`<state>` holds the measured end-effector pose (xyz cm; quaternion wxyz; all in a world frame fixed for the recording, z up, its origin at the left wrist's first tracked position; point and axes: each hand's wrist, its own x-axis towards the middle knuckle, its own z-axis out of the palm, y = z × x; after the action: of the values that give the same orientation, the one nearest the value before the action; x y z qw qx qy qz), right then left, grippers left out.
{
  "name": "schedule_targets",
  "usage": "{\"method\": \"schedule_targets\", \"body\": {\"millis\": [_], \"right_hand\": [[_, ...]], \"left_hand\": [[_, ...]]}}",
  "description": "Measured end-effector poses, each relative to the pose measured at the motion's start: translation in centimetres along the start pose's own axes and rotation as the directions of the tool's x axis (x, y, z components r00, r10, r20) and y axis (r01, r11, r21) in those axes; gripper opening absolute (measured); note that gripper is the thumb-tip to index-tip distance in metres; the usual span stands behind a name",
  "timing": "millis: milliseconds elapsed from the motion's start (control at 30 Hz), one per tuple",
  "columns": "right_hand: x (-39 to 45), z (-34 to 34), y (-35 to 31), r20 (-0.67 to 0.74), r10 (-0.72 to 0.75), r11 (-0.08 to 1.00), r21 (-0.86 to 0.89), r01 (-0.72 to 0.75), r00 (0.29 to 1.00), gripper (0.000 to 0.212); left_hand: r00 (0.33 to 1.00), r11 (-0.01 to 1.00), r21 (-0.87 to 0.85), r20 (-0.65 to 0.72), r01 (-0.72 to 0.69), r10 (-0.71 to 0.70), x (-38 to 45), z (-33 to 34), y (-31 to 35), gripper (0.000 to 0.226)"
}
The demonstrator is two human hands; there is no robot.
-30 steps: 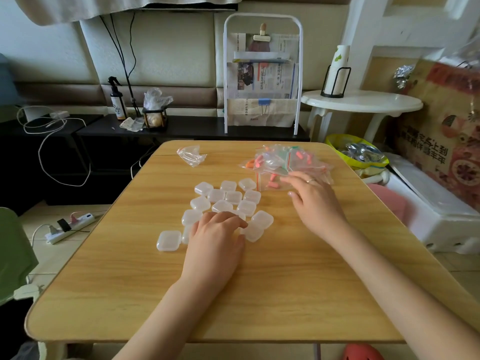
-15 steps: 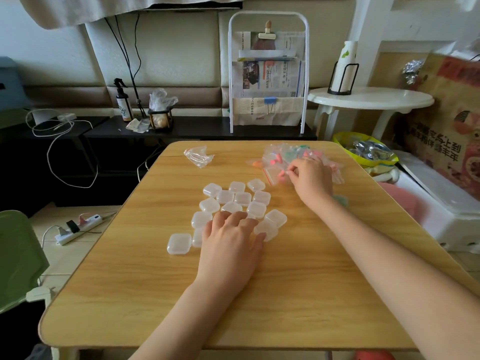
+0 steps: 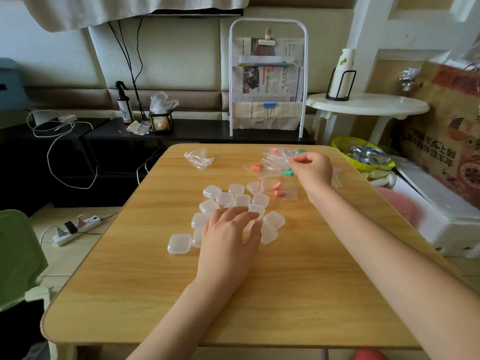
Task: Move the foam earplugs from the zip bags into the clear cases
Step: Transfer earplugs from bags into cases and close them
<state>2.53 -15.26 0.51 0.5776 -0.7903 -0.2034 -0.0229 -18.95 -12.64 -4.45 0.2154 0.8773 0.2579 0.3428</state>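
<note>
Small pink, orange, green foam earplugs (image 3: pixel 277 188) sit inside thin clear zip bags (image 3: pixel 275 162) at far right of wooden table (image 3: pixel 285 294); light, squashy, film slippery.

Right hand (image 3: pixel 313 170) pinches bag edge; best hold at zip.

Left hand (image 3: pixel 231 229) rests flat, fingers straight, on small clear plastic cases (image 3: pixel 224 198); rigid, prone to skid.

One wooden table (image 3: pixel 285 294), two hands (image 3: pixel 228 237), one empty bag (image 3: pixel 198 159)

Clear cases (image 3: pixel 235 209) lie clustered, apparently all closed; behind them, crumpled zip bags (image 3: pixel 275 162) hold pink, orange, green earplugs (image 3: pixel 278 189).

Chinese print on cardboard box (image 3: pixel 441 141)
</note>
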Motion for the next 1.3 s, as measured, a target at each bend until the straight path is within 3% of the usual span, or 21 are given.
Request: {"method": "schedule_targets", "body": {"millis": [100, 167, 233, 333, 400, 500, 633, 700, 767, 933, 1033, 1133, 1233, 1300], "right_hand": [[-0.5, -0.2, -0.5, 0.020, 0.029, 0.989, 0.147, -0.032, 0.999, 0.003], [-0.6, -0.4, -0.8, 0.060, 0.136, 0.927, 0.345, -0.148, 0.989, 0.008], [-0.6, -0.6, -1.2, 0.084, 0.209, 0.875, 0.428, -0.225, 0.974, 0.012], [-1.1, -1.0, -1.4, 0.044, 0.171, 0.920, 0.351, -0.175, 0.984, 0.011], [-2.3, -1.4, -1.7, 0.105, 0.163, 0.906, 0.377, -0.191, 0.981, 0.007], [-5.8, -1.9, -1.7, 0.264, 0.090, 0.880, 0.431, -0.201, 0.960, 0.007], [-11.7, -2.5, -1.3, 0.369, -0.109, 0.938, 0.347, -0.028, 0.923, 0.008], [-13.6, -2.7, -1.4, 0.401, -0.140, 0.971, 0.235, 0.045, 0.905, 0.011], [-14.2, -2.9, -1.6, 0.428, -0.144, 0.979, 0.192, 0.066, 0.892, 0.016], [-14.2, -4.5, -1.9, 0.557, -0.073, 0.959, 0.266, -0.094, 0.827, 0.016], [-14.3, -5.2, -1.5, 0.567, -0.085, 0.951, 0.291, -0.103, 0.819, 0.014], [-14.4, -5.2, -1.5, 0.558, -0.151, 0.961, 0.277, -0.012, 0.816, 0.018], [-15.0, -4.9, -1.6, 0.548, -0.243, 0.963, 0.237, 0.131, 0.800, 0.026], [-15.5, -4.6, -1.5, 0.540, -0.262, 0.958, 0.243, 0.150, 0.800, 0.026]], "left_hand": [[0.999, 0.997, -0.068, -0.014, 0.032, -0.033, 0.0, -0.1, 0.2, 0.035], [0.999, 0.995, -0.088, -0.011, 0.040, -0.041, 0.0, -0.2, 0.4, 0.032], [0.999, 0.993, -0.104, 0.010, 0.047, -0.047, 0.0, -0.2, 0.5, 0.028], [0.999, 0.990, -0.138, 0.010, 0.041, -0.040, 0.0, -0.4, 0.7, 0.021], [0.996, 0.966, -0.246, 0.003, 0.086, -0.088, 0.1, -0.8, 1.0, 0.017], [0.983, 0.856, -0.492, 0.000, 0.161, -0.184, 0.3, -1.8, 1.7, 0.009], [0.967, 0.686, -0.697, 0.039, 0.208, -0.253, 0.7, -2.0, 1.9, 0.012], [0.960, 0.624, -0.747, 0.069, 0.229, -0.270, 0.7, -1.9, 1.8, 0.010], [0.955, 0.559, -0.794, 0.087, 0.239, -0.284, 0.6, -1.9, 2.0, 0.009], [0.946, 0.424, -0.855, 0.207, 0.299, -0.250, 0.5, -2.4, 2.2, 0.019], [0.932, 0.384, -0.859, 0.252, 0.339, -0.260, 0.4, -2.4, 2.1, 0.018], [0.937, 0.414, -0.849, 0.235, 0.327, -0.258, 0.1, -2.4, 2.4, 0.017], [0.923, 0.337, -0.876, 0.251, 0.345, -0.292, 0.0, -2.6, 2.5, 0.018], [0.914, 0.307, -0.880, 0.270, 0.362, -0.304, -0.1, -2.7, 2.6, 0.020]]}}
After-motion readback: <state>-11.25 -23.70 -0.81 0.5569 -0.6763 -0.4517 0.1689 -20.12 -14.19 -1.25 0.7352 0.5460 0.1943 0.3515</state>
